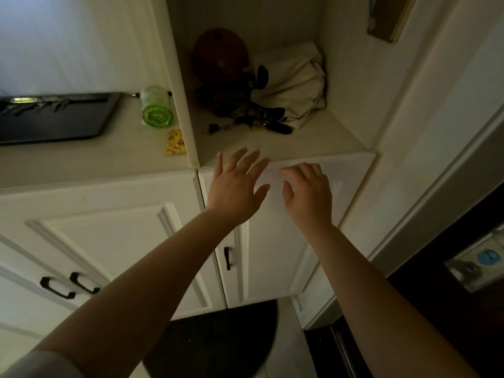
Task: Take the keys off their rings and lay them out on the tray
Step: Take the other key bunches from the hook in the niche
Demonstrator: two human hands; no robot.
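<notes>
A dark bunch of keys on rings (251,121) lies in an open white cabinet niche, in front of a brown round object and a cream cloth bag. The black tray (68,126) sits on the counter at the left, with several keys (41,103) laid along its far edge. My left hand (234,186) hovers at the niche's front edge with fingers spread, holding nothing. My right hand (308,192) is beside it in front of the cabinet door, fingers loosely curled and empty. Both hands are short of the key bunch.
A green roll of bags (156,108) and a small yellow packet (176,142) lie on the counter between tray and niche. A white partition wall (177,85) separates them. Cabinet doors with black handles (227,258) are below. A brown round object (221,54) stands at the niche's back.
</notes>
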